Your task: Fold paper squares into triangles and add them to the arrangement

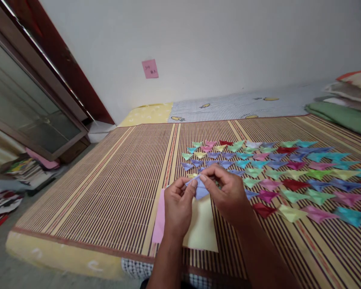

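Note:
Between my two hands is a folded blue-violet paper, pointed at its lower end. My left hand pinches its left side, thumb on top. On the upper right part, my right hand grips it with thumb and fingers; some fingertips are hidden behind the paper. Below the hands lie a pale yellow sheet and a pink sheet, partly covered by my left hand and forearm. To the right, many folded paper shapes in several colours rest in rows.
A striped mat covers the bed. Folded green cloth and other bedding are stacked at the far right. A pink note is stuck to the white wall. On the left stand a glass-fronted cabinet and a stack of magazines.

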Motion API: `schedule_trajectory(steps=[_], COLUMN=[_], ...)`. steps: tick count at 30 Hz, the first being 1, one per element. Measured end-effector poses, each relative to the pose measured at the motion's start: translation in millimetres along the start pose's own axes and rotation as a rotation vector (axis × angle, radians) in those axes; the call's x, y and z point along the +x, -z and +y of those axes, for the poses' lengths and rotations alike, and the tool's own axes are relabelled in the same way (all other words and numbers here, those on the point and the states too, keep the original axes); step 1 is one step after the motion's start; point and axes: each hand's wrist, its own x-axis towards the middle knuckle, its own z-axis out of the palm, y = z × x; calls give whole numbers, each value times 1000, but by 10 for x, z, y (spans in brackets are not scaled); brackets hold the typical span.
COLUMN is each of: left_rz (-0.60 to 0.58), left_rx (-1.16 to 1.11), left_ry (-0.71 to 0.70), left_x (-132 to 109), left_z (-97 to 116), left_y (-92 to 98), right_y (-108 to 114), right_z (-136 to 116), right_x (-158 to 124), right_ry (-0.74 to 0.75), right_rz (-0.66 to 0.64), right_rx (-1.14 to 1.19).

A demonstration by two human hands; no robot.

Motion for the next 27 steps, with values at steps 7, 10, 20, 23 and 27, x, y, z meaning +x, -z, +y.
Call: schedule_trajectory(steps=[7,10,20,23,27], left_rz=[-68,-171,-30,21,22], left_rx=[35,11,62,77,15], left_ry=[-24,36,24,18,39], left_x=[22,36,87,90,83], left_z=[-11,8,-34,-32,-57], left_y=[70,125,189,199,208], right_y=[50,72,59,55,17], right_z=[22,40,99,95,124], right_x=[2,4,15,12,-9], right_ry=[-65,-122,-299,-293,-299], right_rz=[-52,-115,-271,-324,-291], right_rx=[40,65,184,164,169])
